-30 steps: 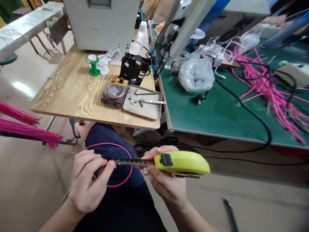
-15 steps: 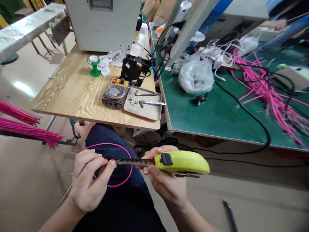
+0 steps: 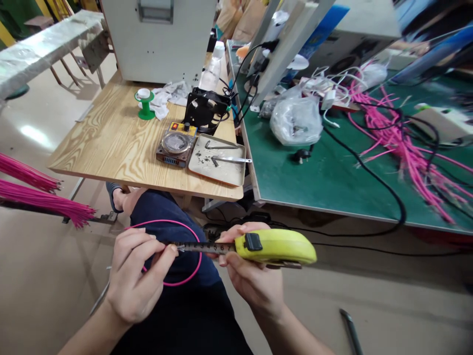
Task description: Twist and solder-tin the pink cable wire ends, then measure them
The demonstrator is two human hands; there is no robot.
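A yellow-green tape measure [image 3: 281,246] with a black button lies in my right hand [image 3: 254,276], which is closed around its case and blade. A short length of marked blade sticks out to the left, over my lap. My left hand [image 3: 138,276] pinches the end of a pink wire [image 3: 200,259] between thumb and fingertips, right at the tip of the blade. Silvery bare strands show on the blade beside my thumb. The wire curves in a loop behind the blade and back to my left hand; part of it is hidden by the fingers.
On the wooden table [image 3: 111,158] stand a small solder pot [image 3: 175,143], a metal tray [image 3: 218,170] with tools, a black fan [image 3: 207,109] and a green spool [image 3: 146,106]. Pink wire bundles [image 3: 48,197] hang at left. The green bench [image 3: 295,190] carries tangled pink wires and a plastic bag [image 3: 297,118].
Both hands, the wire and the tape measure stay nearly still. The tape case has shifted slightly left, and the view has turned a little.
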